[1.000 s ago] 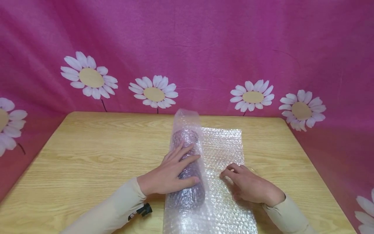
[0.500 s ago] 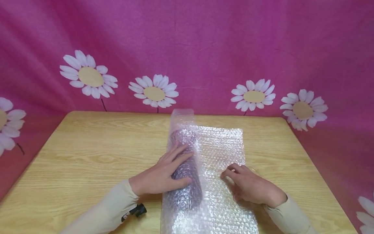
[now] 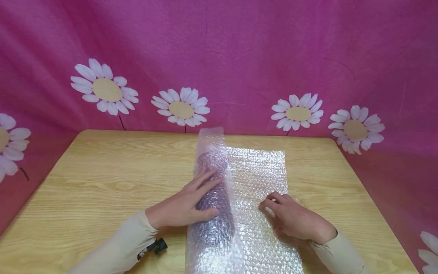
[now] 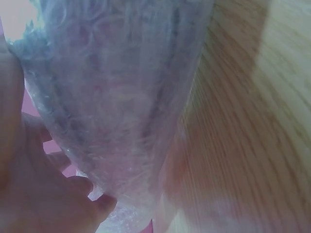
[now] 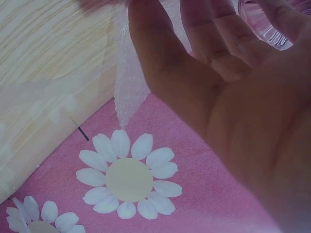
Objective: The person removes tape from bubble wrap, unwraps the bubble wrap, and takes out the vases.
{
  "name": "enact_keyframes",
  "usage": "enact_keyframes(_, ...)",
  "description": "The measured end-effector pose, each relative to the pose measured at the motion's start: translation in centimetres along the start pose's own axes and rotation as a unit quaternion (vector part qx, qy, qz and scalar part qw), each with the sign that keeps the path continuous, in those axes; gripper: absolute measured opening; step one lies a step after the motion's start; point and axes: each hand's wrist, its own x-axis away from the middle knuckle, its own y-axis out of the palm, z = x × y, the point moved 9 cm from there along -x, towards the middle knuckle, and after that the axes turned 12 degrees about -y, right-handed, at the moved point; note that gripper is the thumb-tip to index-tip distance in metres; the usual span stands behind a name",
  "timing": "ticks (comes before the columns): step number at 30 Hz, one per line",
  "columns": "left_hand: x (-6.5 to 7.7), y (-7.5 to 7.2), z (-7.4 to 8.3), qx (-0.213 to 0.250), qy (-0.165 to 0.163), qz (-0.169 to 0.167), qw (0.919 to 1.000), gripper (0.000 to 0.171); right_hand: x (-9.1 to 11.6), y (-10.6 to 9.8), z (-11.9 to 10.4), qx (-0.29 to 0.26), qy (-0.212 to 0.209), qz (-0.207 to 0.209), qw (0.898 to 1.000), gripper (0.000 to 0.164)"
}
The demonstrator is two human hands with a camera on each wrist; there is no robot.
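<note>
While a dark purplish cylinder [image 3: 217, 226] is enclosed in clear bubble wrap [image 3: 254, 171] near the middle of a wooden counter [image 3: 113, 182], its long axis is aimed from the near side toward the far edge. It is crossed slantwise by the left hand [image 3: 183, 207], the nearer one; that hand's fingers are straight and held apart, with the cylinder directly beneath them. To the right, the flat part of the wrap is touched by the right hand [image 3: 295, 220]; its fingers are loosely bent, thumb and forefinger apart, and the cylinder is set off to their left. Behind, a magenta curtain [image 3: 236, 57] is patterned with daisies [image 3: 297, 113].
</note>
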Motion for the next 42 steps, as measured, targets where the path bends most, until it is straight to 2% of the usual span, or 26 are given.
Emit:
enact_keyframes(8,0.5,-0.4,-0.6,0.010,0.013,0.003,0.9999,0.083,0.0,0.1,0.1,-0.009,0.007,-0.008,1.000,0.060)
enact_keyframes(19,0.8,-0.6,-1.8,0.031,-0.007,-0.018,0.9993,0.084,0.1,0.4,0.3,-0.038,0.034,-0.031,0.998,0.059)
enact_keyframes(27,1.1,-0.9,-2.0,0.029,-0.016,-0.024,0.9992,0.084,0.1,0.2,0.2,-0.029,0.027,-0.026,0.999,0.059)
enact_keyframes(36,1.5,-1.3,-2.4,0.028,-0.013,-0.035,0.9989,0.084,0.1,0.4,0.6,-0.058,0.060,-0.042,0.996,0.062)
enact_keyframes(42,1.7,-1.6,-2.8,0.013,-0.012,-0.033,0.9993,0.086,0.1,0.4,0.6,-0.057,0.059,-0.041,0.996,0.063)
